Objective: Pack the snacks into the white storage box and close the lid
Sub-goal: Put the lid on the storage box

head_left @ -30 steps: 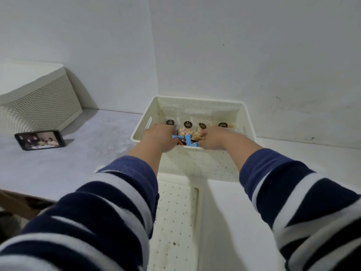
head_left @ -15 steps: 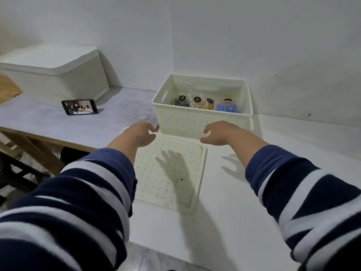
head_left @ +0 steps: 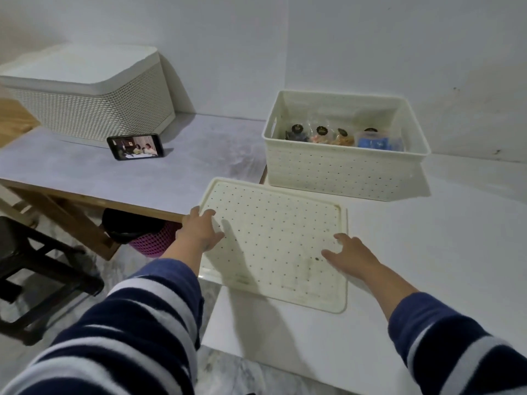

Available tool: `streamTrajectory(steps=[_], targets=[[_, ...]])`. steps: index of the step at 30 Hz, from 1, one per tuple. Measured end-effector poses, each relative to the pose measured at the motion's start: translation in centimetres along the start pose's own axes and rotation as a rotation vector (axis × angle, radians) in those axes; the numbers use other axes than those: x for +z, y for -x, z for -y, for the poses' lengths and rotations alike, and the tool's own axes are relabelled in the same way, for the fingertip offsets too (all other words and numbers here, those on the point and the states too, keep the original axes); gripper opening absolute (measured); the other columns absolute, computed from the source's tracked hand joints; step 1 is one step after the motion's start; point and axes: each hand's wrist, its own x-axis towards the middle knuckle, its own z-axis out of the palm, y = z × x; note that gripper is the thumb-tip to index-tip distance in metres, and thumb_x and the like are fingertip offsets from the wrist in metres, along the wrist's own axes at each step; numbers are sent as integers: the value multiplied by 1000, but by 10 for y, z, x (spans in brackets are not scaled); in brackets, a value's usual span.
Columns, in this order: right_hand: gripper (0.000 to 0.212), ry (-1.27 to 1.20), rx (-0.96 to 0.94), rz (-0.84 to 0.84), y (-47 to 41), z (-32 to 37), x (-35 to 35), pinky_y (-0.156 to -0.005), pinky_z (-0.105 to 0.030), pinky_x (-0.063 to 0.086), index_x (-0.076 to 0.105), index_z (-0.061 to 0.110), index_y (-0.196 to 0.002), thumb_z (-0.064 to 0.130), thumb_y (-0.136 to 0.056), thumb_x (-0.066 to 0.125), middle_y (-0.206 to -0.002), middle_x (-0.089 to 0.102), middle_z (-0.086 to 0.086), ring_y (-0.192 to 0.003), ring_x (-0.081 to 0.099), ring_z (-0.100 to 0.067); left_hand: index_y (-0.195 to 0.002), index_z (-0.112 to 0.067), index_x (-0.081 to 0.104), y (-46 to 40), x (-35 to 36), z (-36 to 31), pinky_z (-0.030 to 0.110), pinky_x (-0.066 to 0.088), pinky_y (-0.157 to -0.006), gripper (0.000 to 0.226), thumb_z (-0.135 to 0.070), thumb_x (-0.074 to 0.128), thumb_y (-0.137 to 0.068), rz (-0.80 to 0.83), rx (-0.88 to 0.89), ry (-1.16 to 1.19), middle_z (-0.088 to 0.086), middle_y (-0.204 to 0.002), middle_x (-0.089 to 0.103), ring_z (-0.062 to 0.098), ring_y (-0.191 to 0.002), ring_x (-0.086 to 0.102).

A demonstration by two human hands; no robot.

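Observation:
The white storage box (head_left: 342, 172) stands uncovered on the white table near the wall. Inside it lie several clear snack packets (head_left: 322, 135) with black round labels and a blue packet (head_left: 373, 143). The dotted white lid (head_left: 273, 240) lies flat on the table in front of the box, its left part over the table edge. My left hand (head_left: 201, 230) rests on the lid's left edge, fingers curled over it. Over the lid's right part is my right hand (head_left: 349, 252), fingers spread and touching its surface.
A larger lidded mesh-pattern box (head_left: 91, 92) sits at the back left on a grey table, with a phone (head_left: 135, 146) leaning against it. A dark stool (head_left: 34, 269) and a pink basket (head_left: 154, 240) stand on the floor at left.
Both hands left the box, leaving the blue packet inside, and came back down onto the lid. The view has pulled back and tilted down.

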Motion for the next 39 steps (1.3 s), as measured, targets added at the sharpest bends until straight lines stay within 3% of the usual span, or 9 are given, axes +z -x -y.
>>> streamTrajectory(steps=[3,8,12,15,19,22,27,39], targets=[[80,-25,99,-70,-7,6,20,-111,-44,34,23,26,-150,63,-85,51,-150,29,-12,-137,34,-34,-146,-26,28,-15,7,24,50,34,-109,70,-39,64,-87,36,-4,18,9,-157,10,35,-141,17],[88,13,198,-176,-11,14,41,-113,-42,29,20,25,-151,61,-81,59,-150,26,-10,-134,33,-37,-146,-26,27,-30,16,42,47,43,-104,80,-28,73,-82,138,4,202,13,-152,18,38,-129,39],[88,-169,237,-277,-7,21,43,-107,-42,34,29,26,-148,49,-76,73,-150,27,-5,-134,29,-33,-146,-29,29,-27,20,43,46,44,-103,80,-20,75,-81,91,7,298,14,-150,19,38,-127,41],[81,-232,200,-389,5,28,45,-103,-42,37,30,29,-148,41,-80,72,-154,18,-1,-134,22,-31,-146,-32,27,-20,23,46,48,43,-103,81,-17,74,-82,45,8,379,12,-151,15,38,-128,38],[80,-247,123,-546,20,37,33,-105,-41,36,29,29,-148,37,-81,71,-155,15,0,-133,21,-29,-147,-36,24,-10,16,45,49,40,-107,88,-42,75,-76,-95,96,467,8,-152,11,36,-137,28],[80,-262,33,-693,25,48,12,-107,-41,36,28,30,-148,36,-81,70,-155,14,0,-131,20,-27,-148,-37,23,-9,-3,30,51,38,-107,92,-57,71,-73,-239,138,506,7,-153,9,34,-140,22],[79,-271,-17,-833,27,56,-52,-109,-40,33,28,31,-148,38,-81,69,-155,14,-1,-133,17,-27,-147,-34,20,-24,-52,-18,53,39,-106,88,-56,67,-77,-390,238,451,10,-151,13,37,-135,27],[53,-227,27,-800,-41,42,-206,-106,-39,33,48,35,-136,45,-85,59,-151,25,-4,-134,19,-27,-145,-29,32,-108,-121,-139,45,45,-101,88,-65,66,-72,-265,297,451,10,-146,24,30,-133,35]])
